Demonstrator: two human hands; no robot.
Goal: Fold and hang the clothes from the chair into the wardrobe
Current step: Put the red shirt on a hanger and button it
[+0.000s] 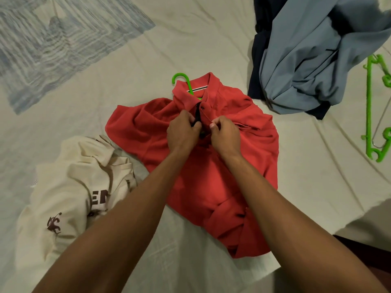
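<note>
A red polo shirt (pixel 211 176) lies spread on the bed, with a green hanger (pixel 182 80) inside it; only the hook sticks out of the collar. My left hand (pixel 183 132) pinches the dark button placket on its left side. My right hand (pixel 225 134) pinches the red edge of the placket on the right. Both hands meet at the shirt's chest, just below the collar.
A cream printed shirt (pixel 69 187) lies crumpled at the left. A light blue garment (pixel 313 60) sits over a dark navy one (pixel 260 49) at the back right. More green hangers (pixel 374 106) lie at the right edge. A patterned pillow (pixel 53 39) is at the back left.
</note>
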